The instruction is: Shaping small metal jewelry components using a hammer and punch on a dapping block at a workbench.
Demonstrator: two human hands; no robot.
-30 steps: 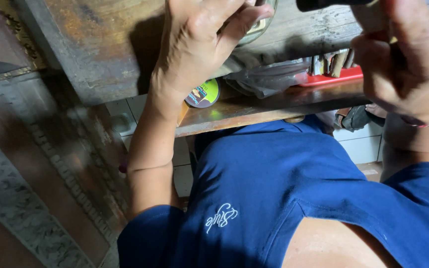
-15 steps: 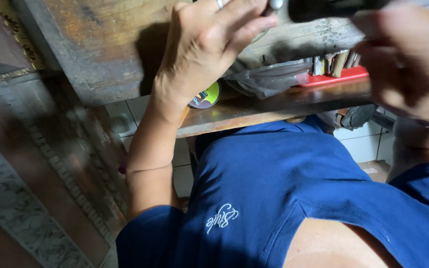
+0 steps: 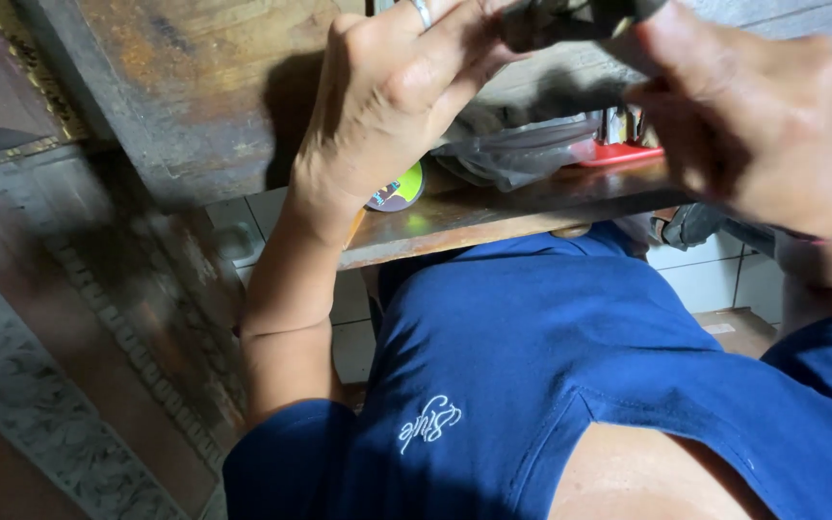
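1. Down at the wooden shelf [image 3: 532, 207], a crumpled clear plastic bag [image 3: 517, 154] lies in the middle, with a red tray [image 3: 618, 154] of small upright items just beside it on the right.
2. A round tin with a green and purple lid [image 3: 399, 190] sits on the shelf edge, partly hidden behind the left wrist.
3. Above, a worn, rust-stained wooden board [image 3: 195, 87] overhangs the shelf; white wall tiles [image 3: 243, 226] show beneath it.
4. The person's blue shirt [image 3: 551, 366] fills the lower view and blocks whatever lies under the shelf.
5. The dark object [image 3: 570, 14] sits at the top edge, above the bag, cut off by the frame and blurred; its kind cannot be told.
6. The left hand [image 3: 387, 106], ring on one finger, curls its fingers onto that object's left end.
7. The right hand [image 3: 753, 125] closes around its right end, a thin red band at the wrist.
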